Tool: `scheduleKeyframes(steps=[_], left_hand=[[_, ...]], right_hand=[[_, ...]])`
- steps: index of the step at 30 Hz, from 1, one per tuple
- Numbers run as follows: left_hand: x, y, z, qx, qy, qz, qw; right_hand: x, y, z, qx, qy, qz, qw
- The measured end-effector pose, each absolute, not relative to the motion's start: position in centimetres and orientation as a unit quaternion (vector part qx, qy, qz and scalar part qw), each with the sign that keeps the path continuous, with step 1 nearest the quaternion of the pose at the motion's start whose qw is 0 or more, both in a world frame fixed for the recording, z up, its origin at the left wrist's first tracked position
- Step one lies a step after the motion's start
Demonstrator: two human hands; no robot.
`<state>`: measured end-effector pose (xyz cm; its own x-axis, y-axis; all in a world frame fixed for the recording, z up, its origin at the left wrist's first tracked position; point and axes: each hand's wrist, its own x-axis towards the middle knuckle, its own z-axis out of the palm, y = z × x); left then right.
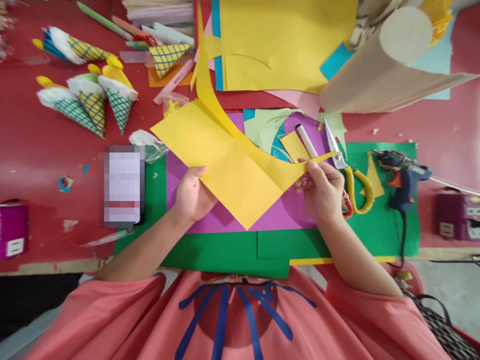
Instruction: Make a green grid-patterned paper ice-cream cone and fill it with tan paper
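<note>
Both hands hold up one piece of yellow paper [228, 170] above a purple sheet [210, 222]. The paper is creased, and a curved strip bends up from its far side. My left hand [195, 197] grips the near left edge, thumb on top and fingers hidden underneath. At the right, my right hand [322, 187] pinches the narrow tapering end between thumb and fingers. Scissors [354, 187] with yellow-wrapped handles lie just beyond my right hand. A white marker [306, 141] and pale green paper scraps [266, 130] lie behind the yellow paper.
Green sheets [228, 255] cover the near table. A blue glue gun [407, 182] lies right, near a purple box [457, 215]. A phone [123, 187] and several decorated paper cones [120, 102] lie left. Large yellow sheets [285, 40] and a brown paper roll [375, 75] stand at the back.
</note>
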<state>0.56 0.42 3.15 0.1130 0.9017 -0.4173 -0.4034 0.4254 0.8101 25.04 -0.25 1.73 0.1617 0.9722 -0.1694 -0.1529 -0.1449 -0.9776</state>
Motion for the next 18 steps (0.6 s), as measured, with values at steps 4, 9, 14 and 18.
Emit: scheduleKeyframes(steps=[4, 9, 14, 18], left_hand=[[0.4, 0.6, 3.8, 0.196, 0.416, 0.513, 0.724], [0.1, 0.8, 4.4, 0.161, 0.421, 0.523, 0.723], [-0.7, 0.6, 4.9, 0.157, 0.453, 0.542, 0.69], [-1.2, 0.0, 5.1, 0.159, 0.456, 0.575, 0.661]], right_hand=[[25.2, 0.4, 2.3, -0.523, -0.323, 0.593, 0.52], [25.0, 0.3, 2.4, -0.531, -0.33, 0.62, 0.474], [27.8, -2.1, 3.7, -0.617, -0.55, 0.39, 0.405], [32.0, -4.4, 5.2, -0.73, -0.643, 0.116, 0.201]])
